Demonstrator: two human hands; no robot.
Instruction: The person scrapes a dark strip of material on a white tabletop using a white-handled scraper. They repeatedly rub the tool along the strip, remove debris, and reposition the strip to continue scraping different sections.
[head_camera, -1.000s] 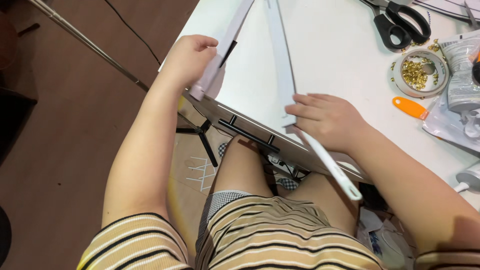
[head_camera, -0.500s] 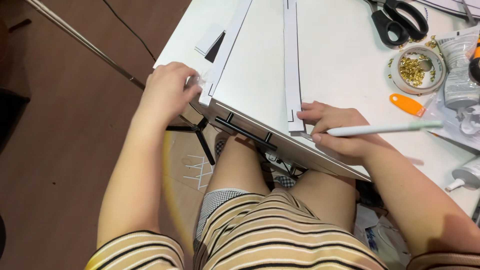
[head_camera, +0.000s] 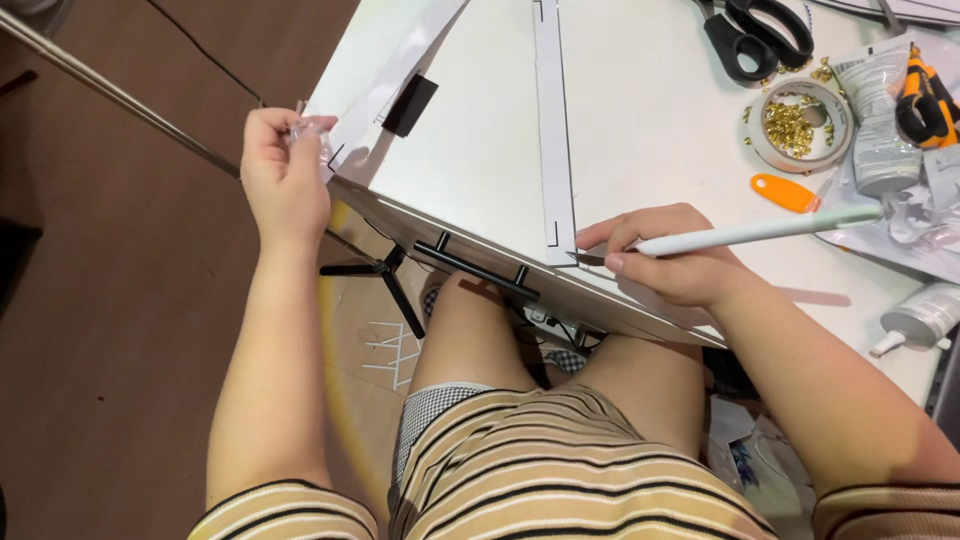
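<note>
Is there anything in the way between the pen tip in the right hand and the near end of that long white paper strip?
Nothing visible. The right hand holds the pale green pen with its tip right at the near corner of the white paper strip.

Scissors (head_camera: 755, 35) handles cut off by top edge. Small clear item in left hand (head_camera: 283, 175) too blurred to identify. Tube (head_camera: 925, 318) runs off right edge.
</note>
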